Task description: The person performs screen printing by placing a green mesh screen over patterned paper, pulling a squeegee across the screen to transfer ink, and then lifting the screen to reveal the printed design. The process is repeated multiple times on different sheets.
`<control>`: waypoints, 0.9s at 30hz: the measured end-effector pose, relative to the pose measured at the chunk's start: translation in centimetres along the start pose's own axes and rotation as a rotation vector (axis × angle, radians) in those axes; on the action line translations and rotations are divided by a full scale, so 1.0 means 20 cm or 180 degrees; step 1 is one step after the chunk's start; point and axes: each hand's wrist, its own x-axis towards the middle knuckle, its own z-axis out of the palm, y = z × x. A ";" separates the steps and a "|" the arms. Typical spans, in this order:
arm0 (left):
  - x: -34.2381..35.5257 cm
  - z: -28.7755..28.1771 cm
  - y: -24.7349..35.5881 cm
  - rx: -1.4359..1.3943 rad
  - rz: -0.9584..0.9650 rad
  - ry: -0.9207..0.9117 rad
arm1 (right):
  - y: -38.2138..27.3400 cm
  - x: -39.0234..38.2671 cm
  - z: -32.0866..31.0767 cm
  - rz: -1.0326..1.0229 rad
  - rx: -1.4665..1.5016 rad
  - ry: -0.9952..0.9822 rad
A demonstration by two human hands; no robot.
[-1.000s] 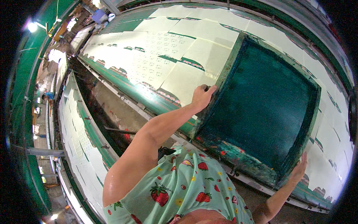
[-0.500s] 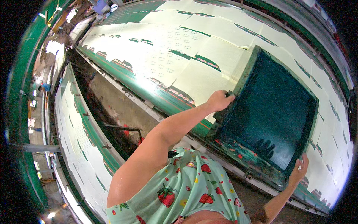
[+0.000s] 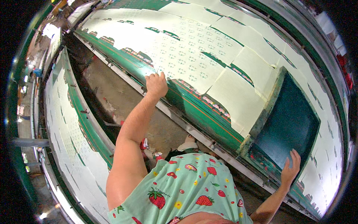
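— Where are the fingers right now?

— The left hand (image 3: 156, 85) has its fingers curled over the near edge of the white printed sheet (image 3: 186, 52), knuckles up. Whether the tips pinch the sheet I cannot tell, since they fold out of sight. The right hand (image 3: 290, 170) lies flat with fingers spread, pressed on the near corner of the dark green screen frame (image 3: 289, 125).

— And the frame itself?

— It lies on the long table (image 3: 201, 108), past the right fingertips, tilted against the table's run. Its far corner bends toward the rim of the view, and the mesh is too dark to show any pattern.

— What lies between the two hands?

— More pale sheets laid side by side, with scalloped green and red marks along the table's near edge and a metal rail (image 3: 186, 127) just beneath the left wrist.

— Anything hidden?

— The right forearm is cut off at the bottom, and a strawberry-patterned shirt (image 3: 186, 190) covers the floor below.

— The room?

— A stained concrete aisle (image 3: 123, 100) behind the left arm, then another long table (image 3: 71, 138) with pale sheets. The far end blurs in glare.
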 end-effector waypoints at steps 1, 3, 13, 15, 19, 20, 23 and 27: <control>0.03 0.04 -0.05 -0.0008 0.0038 0.0164 | -0.11 0.05 0.00 -0.0034 0.0164 -0.0005; 0.06 0.11 -0.12 -0.0022 0.0211 0.0159 | -0.28 0.12 0.00 -0.0182 0.0123 -0.0023; 0.17 0.15 -0.21 -0.0267 0.0234 -0.0052 | -0.58 0.10 -0.03 -0.0078 -0.0088 -0.0139; 0.17 0.15 -0.22 -0.0471 0.0078 -0.0119 | -0.57 0.06 -0.04 -0.0106 -0.0155 -0.0161; 0.20 0.15 -0.22 -0.0495 -0.0088 -0.0255 | -0.52 -0.03 -0.05 -0.0037 -0.0053 0.0036; 0.21 0.12 -0.21 -0.0433 -0.0113 -0.0368 | -0.48 -0.07 -0.05 0.0075 -0.0009 0.0033; 0.18 -0.06 -0.09 -0.0308 -0.0179 -0.0423 | -0.32 -0.22 -0.03 0.0397 0.0129 0.0164; 0.09 -0.16 0.28 -0.0921 0.0417 0.0856 | -0.07 -0.42 -0.07 0.1124 0.0069 -0.0569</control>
